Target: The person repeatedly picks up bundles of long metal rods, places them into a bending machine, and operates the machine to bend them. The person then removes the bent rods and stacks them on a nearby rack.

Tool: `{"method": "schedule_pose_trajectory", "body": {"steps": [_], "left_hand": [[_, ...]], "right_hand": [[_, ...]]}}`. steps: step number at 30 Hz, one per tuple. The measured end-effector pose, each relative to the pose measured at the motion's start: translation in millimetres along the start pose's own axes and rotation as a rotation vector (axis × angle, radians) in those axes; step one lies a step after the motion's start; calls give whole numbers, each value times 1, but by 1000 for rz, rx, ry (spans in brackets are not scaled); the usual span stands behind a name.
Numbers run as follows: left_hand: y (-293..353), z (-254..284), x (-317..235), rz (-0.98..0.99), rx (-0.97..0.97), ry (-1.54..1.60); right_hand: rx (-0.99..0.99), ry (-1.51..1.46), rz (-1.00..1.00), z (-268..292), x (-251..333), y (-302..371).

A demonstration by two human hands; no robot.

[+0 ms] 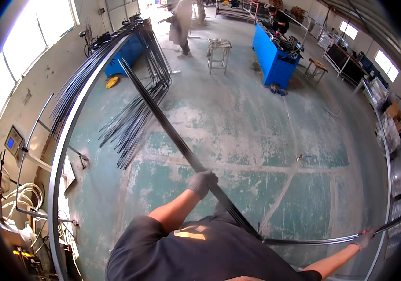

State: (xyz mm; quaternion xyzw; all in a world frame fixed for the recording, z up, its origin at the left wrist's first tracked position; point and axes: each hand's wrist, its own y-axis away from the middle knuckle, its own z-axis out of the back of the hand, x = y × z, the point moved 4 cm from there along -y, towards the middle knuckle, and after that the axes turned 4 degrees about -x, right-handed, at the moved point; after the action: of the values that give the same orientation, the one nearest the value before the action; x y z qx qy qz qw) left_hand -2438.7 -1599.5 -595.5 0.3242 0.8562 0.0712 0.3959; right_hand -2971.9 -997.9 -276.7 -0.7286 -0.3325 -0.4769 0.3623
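I hold a bundle of long thin dark metal rods (163, 122) that runs from the far left of the floor, past my chest, and out to the right. My left hand (203, 180), in a grey glove, is shut around the bundle in front of me. My right hand (363, 236), also gloved, grips the same rods far out at the lower right with the arm stretched. The far end of the bundle points toward a blue bin at the back left.
More dark rods lie fanned on the worn green floor (135, 117), and a long rack of rods (81, 84) curves along the left wall. At the back stand a blue workbench (275, 54), a metal stool (219, 49), a wooden stool (317, 65) and two people (181, 25).
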Motion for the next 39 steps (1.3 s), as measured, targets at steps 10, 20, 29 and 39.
{"method": "schedule_pose_trajectory", "body": {"steps": [10, 20, 29, 39], "left_hand": [[-184, 92, -36, 90, -167, 445], [-385, 323, -151, -429, -306, -45], [-380, 374, -339, -245, -940, 928], [-353, 515, -439, -423, -1225, 936]], "right_hand": [[275, 172, 62, -354, -38, 147], [692, -44, 90, -745, -45, 500], [1180, -195, -69, -1029, -76, 817], [1583, -295, -316, -1216, -196, 1260]]}}
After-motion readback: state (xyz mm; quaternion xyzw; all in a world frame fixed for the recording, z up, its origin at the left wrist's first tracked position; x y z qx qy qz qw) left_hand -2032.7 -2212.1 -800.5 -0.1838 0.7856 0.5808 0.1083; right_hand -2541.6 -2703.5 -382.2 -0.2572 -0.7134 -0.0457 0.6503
